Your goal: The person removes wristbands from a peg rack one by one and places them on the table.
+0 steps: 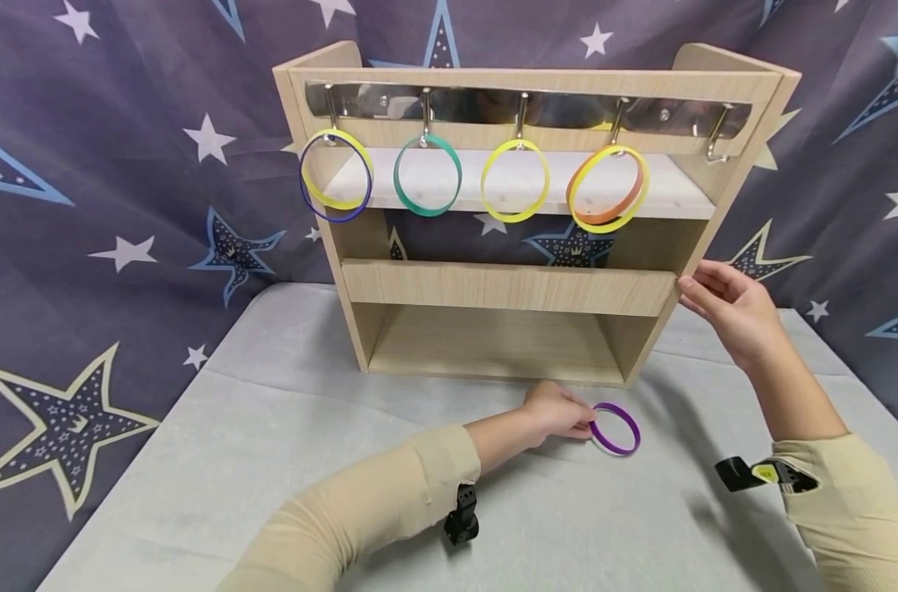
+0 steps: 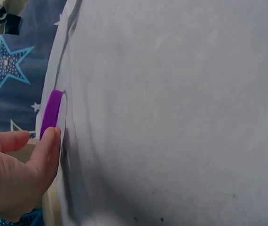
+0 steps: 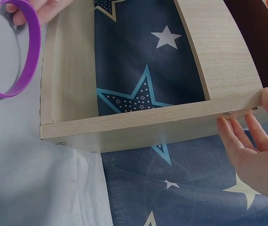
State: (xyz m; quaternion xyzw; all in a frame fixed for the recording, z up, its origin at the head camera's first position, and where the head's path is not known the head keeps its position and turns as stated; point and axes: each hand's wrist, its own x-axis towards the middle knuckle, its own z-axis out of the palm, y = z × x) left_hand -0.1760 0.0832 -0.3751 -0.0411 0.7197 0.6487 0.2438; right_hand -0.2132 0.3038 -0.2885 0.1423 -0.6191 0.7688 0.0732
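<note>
Purple ring point(image 1: 615, 428) lies flat on the grey worktop point(image 1: 271, 460), just in front of the wooden rack point(image 1: 508, 288), near its right front corner.

Biggest first: star-print cloth point(image 1: 123, 205) hangs behind the rack and runs down both sides of the worktop. Rack stands upright at the back of the worktop, open shelf at the bottom, white shelf higher up, metal hook rail point(image 1: 523, 107) across the top. Five hooks on the rail; four carry rings. From the rack's left end: yellow + dark blue rings together point(image 1: 335, 177), green ring point(image 1: 428, 176), yellow ring point(image 1: 516, 180), then yellow + orange pair point(image 1: 608, 191). Last hook at the right end is bare.

Right hand point(image 1: 730, 308) rests on the rack's right side panel, fingers fairly straight along the edge, thumb on the front; wrist view confirms fingertips flat on the wood.

Left hand point(image 1: 556, 413) is down on the worktop in front of the rack, fingers curled, pinching the purple ring's near-left edge. Left wrist view shows the thumb against the band.

Hands well apart.
</note>
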